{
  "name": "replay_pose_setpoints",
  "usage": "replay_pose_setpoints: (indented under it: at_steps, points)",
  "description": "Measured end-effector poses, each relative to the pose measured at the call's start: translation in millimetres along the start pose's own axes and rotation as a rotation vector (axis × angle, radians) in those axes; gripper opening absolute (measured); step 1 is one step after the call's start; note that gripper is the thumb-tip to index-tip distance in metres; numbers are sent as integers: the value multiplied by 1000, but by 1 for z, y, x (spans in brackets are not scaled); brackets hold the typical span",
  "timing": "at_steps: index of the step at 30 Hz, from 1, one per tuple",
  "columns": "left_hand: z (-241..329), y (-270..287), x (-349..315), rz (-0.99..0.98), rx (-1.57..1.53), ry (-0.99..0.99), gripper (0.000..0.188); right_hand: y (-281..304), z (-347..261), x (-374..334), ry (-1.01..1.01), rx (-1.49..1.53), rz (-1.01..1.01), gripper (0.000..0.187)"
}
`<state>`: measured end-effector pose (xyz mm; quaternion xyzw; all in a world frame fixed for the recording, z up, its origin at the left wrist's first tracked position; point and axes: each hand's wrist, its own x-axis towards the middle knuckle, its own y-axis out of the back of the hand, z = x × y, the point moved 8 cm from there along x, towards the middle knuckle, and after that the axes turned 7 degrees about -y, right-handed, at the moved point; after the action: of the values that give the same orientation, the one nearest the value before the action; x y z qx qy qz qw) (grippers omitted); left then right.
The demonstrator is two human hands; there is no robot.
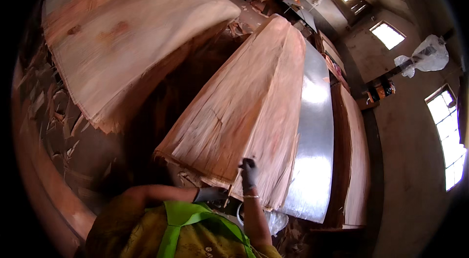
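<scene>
1. Head view: my dark-gloved right hand (248, 174) is over the near end of the veneer stack (239, 111), right of its middle. My fingers look curled in; I can't tell whether they pinch a sheet.
2. My left hand (210, 194), also gloved, is at the stack's near edge, close to a narrow strip (228, 195); its grip is hidden.
3. Bare metal bench (312, 160) shows along the stack's right edge.

Place: woodworking workshop | large wood-veneer stacks (244, 106) | metal sheet (312, 160) | scattered wood scraps (59, 100) | bare wall (405, 160)
</scene>
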<state>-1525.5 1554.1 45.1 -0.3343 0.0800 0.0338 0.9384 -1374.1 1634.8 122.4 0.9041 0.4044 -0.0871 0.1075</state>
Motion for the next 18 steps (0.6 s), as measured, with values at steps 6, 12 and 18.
replay_pose_setpoints:
  at_steps: [6, 12, 18]
  points:
    - [54, -2, -12, -21, 150, -291, 17, -16, 3, -95, -421, -192, -99, 30]
    - [130, -54, -53, -138, 162, -214, 26, -23, -90, -126, -425, -42, 83, 16]
    - [114, 13, -90, -17, -73, -256, 35, 0, -169, -103, -387, -233, -76, 22]
